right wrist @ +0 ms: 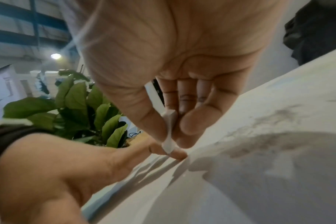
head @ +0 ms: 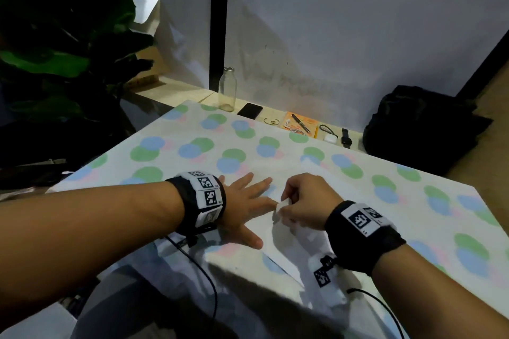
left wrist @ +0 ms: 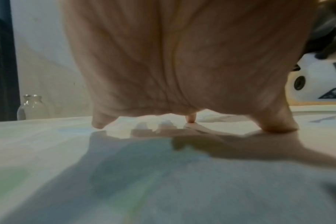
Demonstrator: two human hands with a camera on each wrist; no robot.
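My right hand (head: 305,202) is pinching a raised corner of the white paper (head: 286,250), which is lying beneath it, toward me. My left hand (head: 245,206), spread flat, is pressing down just left.

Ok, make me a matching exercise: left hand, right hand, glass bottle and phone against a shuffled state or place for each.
1 left hand
2 right hand
3 glass bottle
4 phone

a lies flat beside the bottle
b pinches a corner of the white paper
c stands upright near the wall
d lies flat with fingers spread

Pairs: 1-d, 2-b, 3-c, 4-a
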